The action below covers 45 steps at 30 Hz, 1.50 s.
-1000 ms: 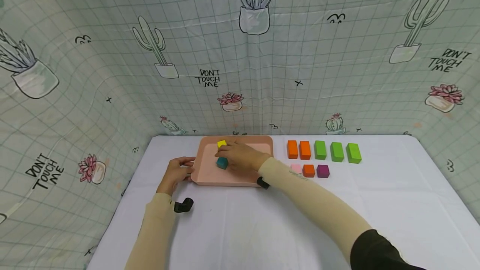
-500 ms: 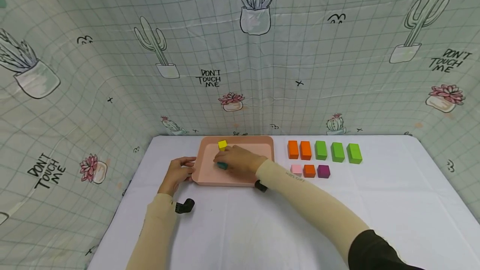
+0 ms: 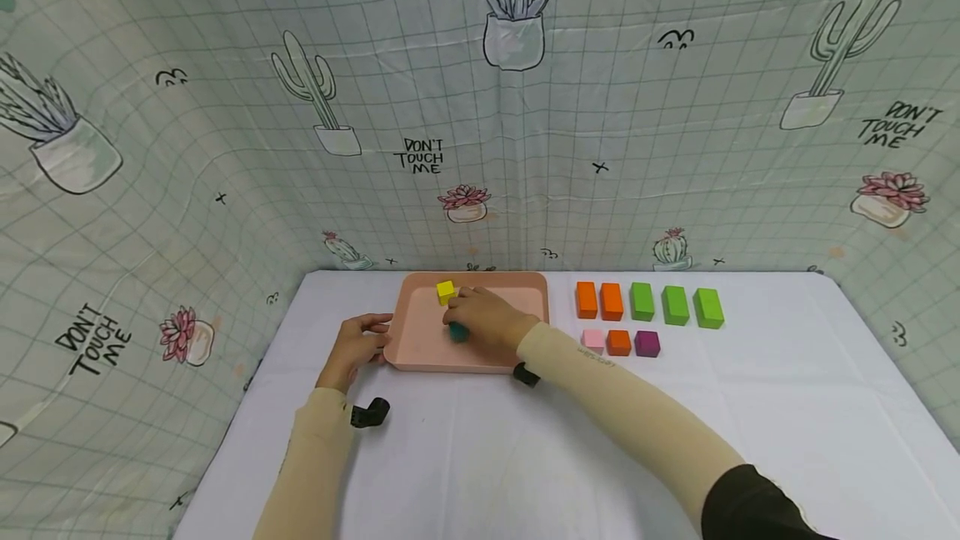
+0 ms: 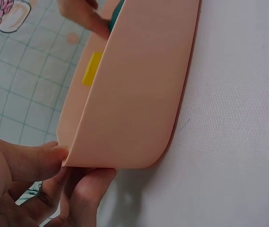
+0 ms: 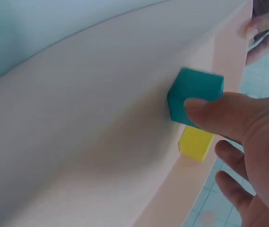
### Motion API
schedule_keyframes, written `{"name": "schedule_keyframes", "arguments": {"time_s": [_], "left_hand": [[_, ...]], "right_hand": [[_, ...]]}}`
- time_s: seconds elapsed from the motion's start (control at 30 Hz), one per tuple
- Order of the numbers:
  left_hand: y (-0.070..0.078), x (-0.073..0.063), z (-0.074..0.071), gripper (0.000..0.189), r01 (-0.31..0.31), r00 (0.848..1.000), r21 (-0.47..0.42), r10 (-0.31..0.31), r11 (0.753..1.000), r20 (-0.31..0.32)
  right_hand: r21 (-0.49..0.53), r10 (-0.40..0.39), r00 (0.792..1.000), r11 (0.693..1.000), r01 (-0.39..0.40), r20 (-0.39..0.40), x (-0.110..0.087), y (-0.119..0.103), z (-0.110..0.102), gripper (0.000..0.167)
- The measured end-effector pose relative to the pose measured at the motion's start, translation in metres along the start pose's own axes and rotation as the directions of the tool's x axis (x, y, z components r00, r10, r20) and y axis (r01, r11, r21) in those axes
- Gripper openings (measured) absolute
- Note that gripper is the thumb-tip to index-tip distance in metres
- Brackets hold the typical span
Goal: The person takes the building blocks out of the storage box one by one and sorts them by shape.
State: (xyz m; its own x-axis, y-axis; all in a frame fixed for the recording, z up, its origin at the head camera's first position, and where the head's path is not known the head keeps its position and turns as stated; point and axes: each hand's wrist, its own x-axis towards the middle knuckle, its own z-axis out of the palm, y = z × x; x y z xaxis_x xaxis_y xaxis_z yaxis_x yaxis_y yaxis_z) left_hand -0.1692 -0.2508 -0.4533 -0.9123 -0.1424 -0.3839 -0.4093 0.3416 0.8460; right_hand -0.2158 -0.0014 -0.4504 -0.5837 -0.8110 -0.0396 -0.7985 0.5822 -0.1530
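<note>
A shallow pink tray [image 3: 412, 344] lies at the back of the table, and my left hand [image 3: 356, 350] grips its left end. In the left wrist view the thumb [image 4: 39, 161] is on the tray's rim with fingers against the outer wall. Over the tray, my right hand [image 3: 487, 317] pinches a teal block [image 3: 458, 332]. The right wrist view has the thumb pressed on one face of that teal block [image 5: 198, 85]; the fingers on its far side are hidden. A yellow block [image 3: 446, 292] sits in the tray behind it, near the back wall.
Right of the tray, two tall orange blocks [image 3: 611, 301] and three green blocks [image 3: 675, 305] form a back row. In front of them are a pink cube [image 3: 592, 341], an orange cube [image 3: 618, 342] and a purple cube [image 3: 647, 343]. A patterned curtain [image 3: 525, 123] hangs behind the table.
My right hand has come from beside the yellow block to the teal block, then shifted it slightly right within the tray. The left hand stays on the tray's end.
</note>
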Motion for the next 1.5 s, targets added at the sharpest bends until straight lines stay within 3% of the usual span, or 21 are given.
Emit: {"name": "schedule_keyframes", "arguments": {"time_s": [0.27,0.43,0.63,0.8,1.2,1.5], "left_hand": [[-0.001,-0.001,0.001,0.045,-0.038,0.999,-0.006,0.038,0.999,0.008],[-0.001,-0.002,0.001,0.045,-0.027,1.0,-0.009,0.027,1.0,0.008],[-0.001,-0.003,0.001,0.045,-0.034,0.999,-0.02,0.034,0.999,0.008],[-0.001,-0.002,0.001,0.045,-0.033,0.999,-0.006,0.033,0.999,-0.006],[-0.003,-0.001,0.003,0.044,-0.01,1.0,0.022,0.01,1.0,-0.024],[-0.003,-0.004,0.006,0.045,-0.012,1.0,0.014,0.012,1.0,-0.024]], "right_hand": [[0.094,0.055,0.998,0.994,-0.053,-0.018,-0.017,0.008,-0.002,0.028],[0.128,0.072,0.996,0.99,-0.065,-0.052,-0.031,0.016,-0.002,0.03],[0.171,0.092,0.989,0.983,-0.072,-0.116,-0.051,0.028,-0.007,0.029],[0.144,0.123,0.975,0.985,-0.097,-0.183,-0.071,0.039,-0.01,0.028],[0.22,0.221,0.912,0.964,-0.15,-0.346,-0.142,0.062,-0.012,0.029],[0.26,0.353,0.852,0.928,-0.266,-0.386,-0.198,0.083,-0.006,0.035]]}}
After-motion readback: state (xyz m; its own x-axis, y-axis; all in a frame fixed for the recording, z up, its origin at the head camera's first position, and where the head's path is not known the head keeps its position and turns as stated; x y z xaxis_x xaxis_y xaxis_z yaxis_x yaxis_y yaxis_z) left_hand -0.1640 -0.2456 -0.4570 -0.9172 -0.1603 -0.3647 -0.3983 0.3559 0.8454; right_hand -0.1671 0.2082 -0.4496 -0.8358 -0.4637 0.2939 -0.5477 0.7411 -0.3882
